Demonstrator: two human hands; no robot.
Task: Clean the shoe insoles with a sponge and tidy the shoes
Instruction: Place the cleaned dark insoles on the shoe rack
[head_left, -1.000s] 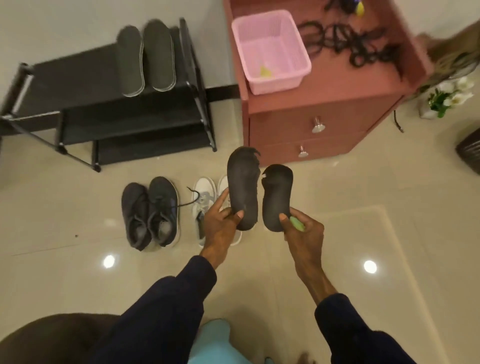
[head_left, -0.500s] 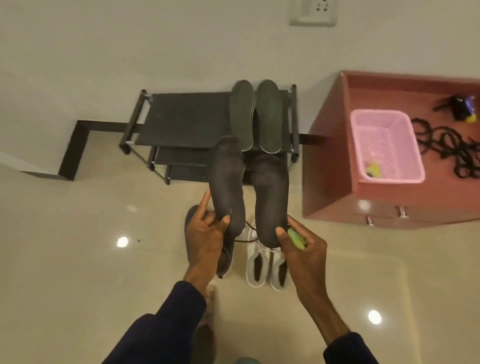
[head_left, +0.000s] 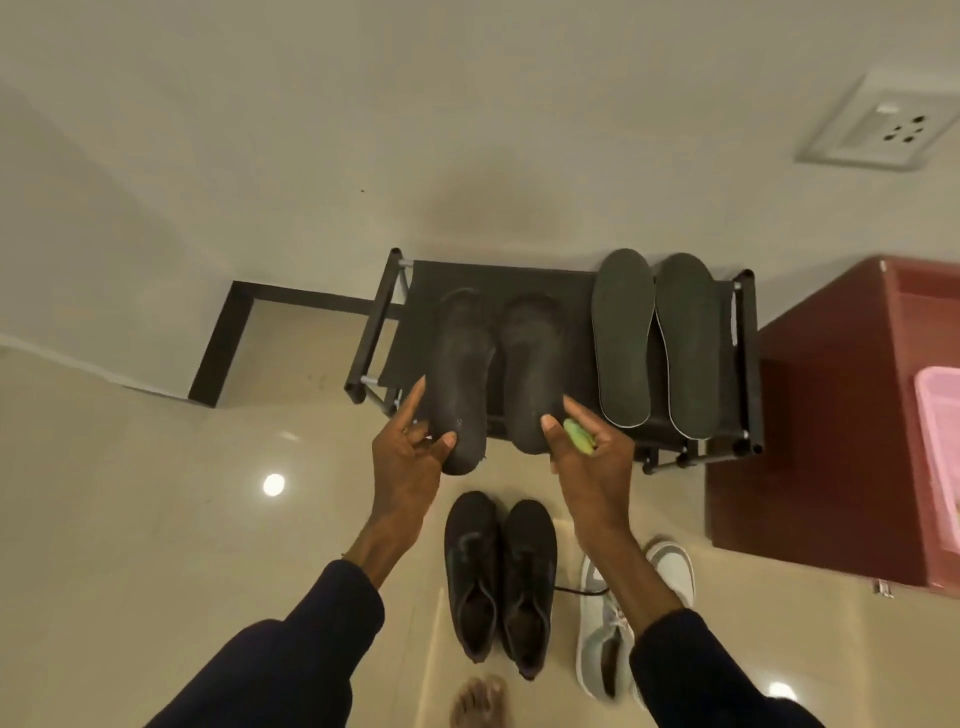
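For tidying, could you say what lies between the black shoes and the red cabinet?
The white sneakers, on the floor, seen in the head view.

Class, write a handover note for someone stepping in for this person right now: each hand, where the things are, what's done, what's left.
Left hand pinches the heel of the left dark insole.
Right hand pinches the right dark insole and holds the sponge.
Both insoles are over the rack top; contact unclear.
Done: grey insoles lie on the rack.
Left: set the dark pair down, then tidy the black shoes and white shoes on the floor.
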